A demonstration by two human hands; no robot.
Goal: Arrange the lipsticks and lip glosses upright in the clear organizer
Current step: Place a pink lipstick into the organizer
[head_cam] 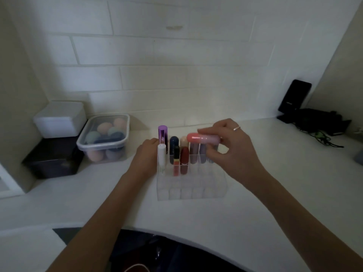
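Note:
A clear organizer (189, 190) with a grid of slots stands on the white counter. Several tubes stand upright in its back rows: a purple lipstick (162, 135), a white tube (161, 157), a dark blue one (173, 146), a slim orange gloss (176, 163), a red lipstick (184, 160) and muted purple ones further right. My right hand (233, 148) holds a pink lip gloss tube (203, 138) sideways above the back right slots. My left hand (147, 156) rests against the organizer's left side, fingers hidden behind the tubes.
A clear lidded tub of makeup sponges (104, 138) sits left of the organizer. Beside it a white box (60, 119) is stacked on a black box (53, 160). A black phone on a stand (294, 98) and cables (322, 134) lie at the far right.

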